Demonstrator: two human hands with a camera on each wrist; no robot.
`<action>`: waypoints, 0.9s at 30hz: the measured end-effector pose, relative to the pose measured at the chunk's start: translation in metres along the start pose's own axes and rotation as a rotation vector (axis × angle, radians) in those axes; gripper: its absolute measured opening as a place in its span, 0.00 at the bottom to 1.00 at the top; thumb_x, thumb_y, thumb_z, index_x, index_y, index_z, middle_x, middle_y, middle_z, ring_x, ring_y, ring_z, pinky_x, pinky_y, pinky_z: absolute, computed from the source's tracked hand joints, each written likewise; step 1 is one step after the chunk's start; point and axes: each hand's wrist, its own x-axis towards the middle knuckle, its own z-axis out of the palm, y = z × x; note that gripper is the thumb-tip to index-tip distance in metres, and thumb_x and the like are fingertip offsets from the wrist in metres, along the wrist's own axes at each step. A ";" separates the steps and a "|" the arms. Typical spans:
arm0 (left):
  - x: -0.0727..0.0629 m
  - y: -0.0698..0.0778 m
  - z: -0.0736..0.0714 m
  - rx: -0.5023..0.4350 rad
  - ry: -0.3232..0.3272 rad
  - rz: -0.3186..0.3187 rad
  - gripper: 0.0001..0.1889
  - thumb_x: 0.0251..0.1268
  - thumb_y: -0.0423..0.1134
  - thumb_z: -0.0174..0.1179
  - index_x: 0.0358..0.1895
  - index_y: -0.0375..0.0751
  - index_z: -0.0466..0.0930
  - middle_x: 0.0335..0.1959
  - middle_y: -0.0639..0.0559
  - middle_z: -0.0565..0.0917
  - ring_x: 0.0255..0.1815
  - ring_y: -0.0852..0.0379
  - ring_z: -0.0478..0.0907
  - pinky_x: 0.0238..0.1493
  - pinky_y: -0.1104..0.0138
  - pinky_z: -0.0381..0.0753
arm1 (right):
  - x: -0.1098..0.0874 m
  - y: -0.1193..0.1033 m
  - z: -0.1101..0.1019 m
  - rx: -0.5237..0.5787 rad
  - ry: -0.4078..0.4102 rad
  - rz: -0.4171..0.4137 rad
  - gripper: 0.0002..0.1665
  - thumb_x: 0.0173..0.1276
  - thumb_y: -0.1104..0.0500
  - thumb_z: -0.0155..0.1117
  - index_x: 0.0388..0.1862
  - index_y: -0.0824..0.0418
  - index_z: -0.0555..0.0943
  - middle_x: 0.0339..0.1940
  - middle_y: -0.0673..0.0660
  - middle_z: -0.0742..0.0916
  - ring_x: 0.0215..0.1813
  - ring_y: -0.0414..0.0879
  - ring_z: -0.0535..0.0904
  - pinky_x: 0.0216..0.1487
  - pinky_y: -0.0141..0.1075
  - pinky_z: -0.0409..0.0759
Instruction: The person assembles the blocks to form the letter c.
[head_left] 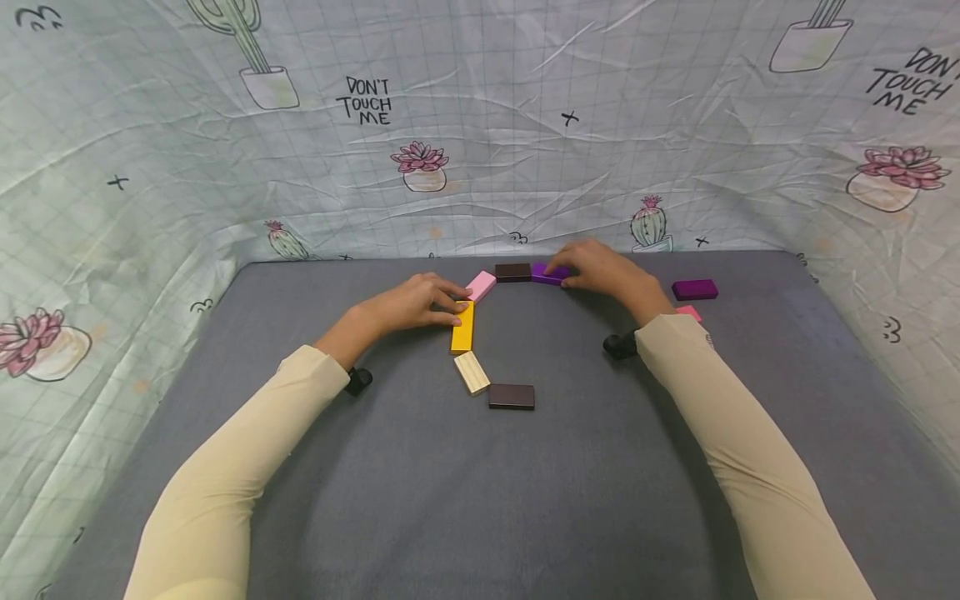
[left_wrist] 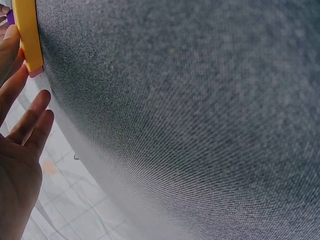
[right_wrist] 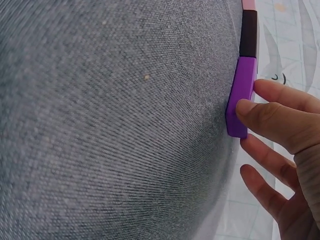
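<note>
Basically, purple block (head_left: 542,276) sits pinched between thumb and finger of my right hand (head_left: 603,270), the nearer one; it lies left of that hand, long axis mostly crosswise, left end meeting the far dark block (head_left: 513,273). My left hand (head_left: 408,302), farther left, touches the yellow block (head_left: 462,335), fingers loosely spread; can't tell whether it grips. Grey tabletop (head_left: 420,483) beneath, printed backdrop (head_left: 487,92) close behind.

From my end I count two purple blocks (head_left: 694,290), two dark brown blocks (head_left: 512,397), two pink blocks (head_left: 481,286) (the one at the right is partly hidden), one yellow block (head_left: 462,335) and one pale striped block (head_left: 472,372): eight showing on one grey table (head_left: 420,500). I also count one left hand (head_left: 412,302), one right hand (head_left: 602,272), two beige sleeves (head_left: 225,467) and two black wrist devices (head_left: 619,346).
</note>
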 end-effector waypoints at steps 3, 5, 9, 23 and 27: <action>0.000 0.000 0.000 0.000 0.000 0.001 0.19 0.68 0.44 0.68 0.58 0.41 0.86 0.67 0.47 0.80 0.66 0.46 0.74 0.67 0.51 0.71 | -0.001 -0.001 0.000 0.000 0.003 0.000 0.18 0.62 0.68 0.74 0.52 0.65 0.87 0.52 0.65 0.87 0.57 0.61 0.82 0.62 0.54 0.76; 0.000 0.001 0.000 0.002 0.000 0.001 0.19 0.68 0.44 0.68 0.58 0.41 0.86 0.67 0.47 0.80 0.66 0.46 0.74 0.66 0.51 0.71 | -0.003 -0.002 -0.001 -0.005 0.005 0.002 0.18 0.62 0.69 0.73 0.52 0.66 0.87 0.52 0.65 0.87 0.57 0.62 0.81 0.63 0.54 0.76; 0.000 0.001 0.000 0.008 -0.001 0.000 0.19 0.68 0.44 0.68 0.58 0.41 0.86 0.67 0.47 0.80 0.65 0.45 0.74 0.66 0.52 0.72 | -0.011 -0.002 -0.005 -0.020 -0.001 0.025 0.19 0.63 0.69 0.73 0.54 0.66 0.86 0.54 0.66 0.86 0.59 0.63 0.80 0.65 0.55 0.74; 0.000 0.001 0.000 0.012 -0.004 -0.002 0.19 0.68 0.44 0.68 0.58 0.41 0.86 0.67 0.47 0.79 0.66 0.45 0.74 0.66 0.51 0.72 | -0.059 -0.007 -0.029 -0.030 -0.053 0.143 0.20 0.70 0.65 0.67 0.60 0.67 0.83 0.59 0.63 0.86 0.64 0.63 0.78 0.66 0.57 0.73; 0.000 0.000 0.000 0.007 -0.004 -0.005 0.19 0.68 0.44 0.68 0.58 0.41 0.86 0.67 0.47 0.79 0.66 0.46 0.74 0.66 0.52 0.72 | -0.074 -0.005 -0.035 -0.053 -0.071 0.183 0.20 0.72 0.63 0.67 0.62 0.64 0.82 0.60 0.62 0.86 0.63 0.63 0.79 0.64 0.58 0.74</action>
